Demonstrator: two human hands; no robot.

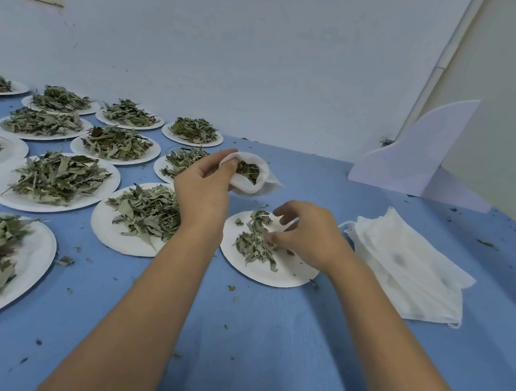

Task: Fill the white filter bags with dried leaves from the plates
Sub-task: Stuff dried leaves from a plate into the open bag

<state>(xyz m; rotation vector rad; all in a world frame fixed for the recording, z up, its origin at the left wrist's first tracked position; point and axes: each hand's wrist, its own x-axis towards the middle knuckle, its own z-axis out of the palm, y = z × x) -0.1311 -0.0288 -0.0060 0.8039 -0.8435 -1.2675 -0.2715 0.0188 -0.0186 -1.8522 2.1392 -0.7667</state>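
Right hand [308,234] pinches leaves [251,245] on the near plate [270,276] — the bag [244,189], gripped by the left hand [202,193], gapes just far-left.

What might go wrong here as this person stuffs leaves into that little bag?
The left hand holds the white fabric filter bag open beyond the white paper plate, so dried green leaves pinched by the right hand may drop onto the blue table, where crumbs already lie. The bag's mouth might also fold shut.
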